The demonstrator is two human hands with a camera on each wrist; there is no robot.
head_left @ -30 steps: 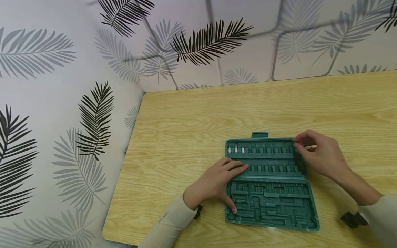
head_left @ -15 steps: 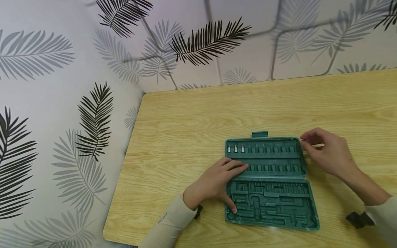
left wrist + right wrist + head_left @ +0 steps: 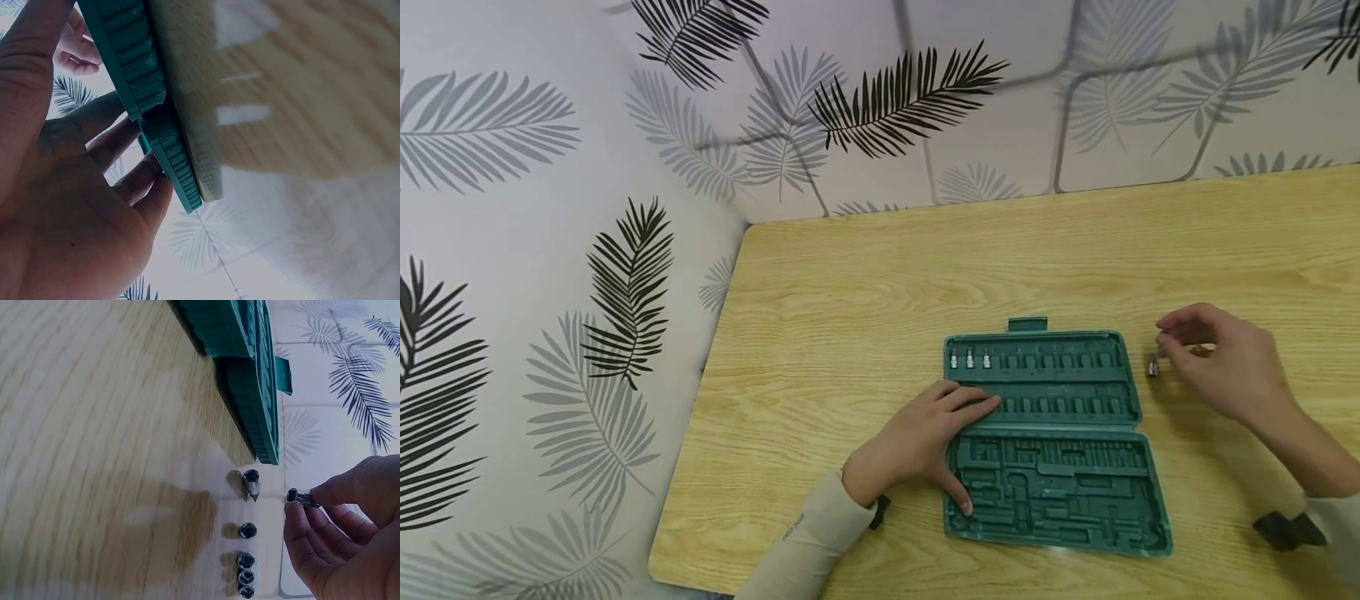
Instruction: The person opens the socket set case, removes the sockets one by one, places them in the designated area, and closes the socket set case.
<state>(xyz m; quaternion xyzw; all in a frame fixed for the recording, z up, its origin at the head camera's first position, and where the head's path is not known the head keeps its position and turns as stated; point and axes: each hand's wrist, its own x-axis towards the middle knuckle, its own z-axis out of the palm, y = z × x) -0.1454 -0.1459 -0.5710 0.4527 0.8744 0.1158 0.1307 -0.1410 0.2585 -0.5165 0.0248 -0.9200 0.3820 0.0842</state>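
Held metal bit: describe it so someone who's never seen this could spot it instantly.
Find the open green case on the wooden table. In the head view, the right hand is to its right. The small silvery bit is the one pinched there, unlike the loose bits on the table and the seated bits in the case.

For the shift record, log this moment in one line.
left hand: rests on open green case; right hand: pinches metal bit outside case; three bits: in far row; more bits: on table
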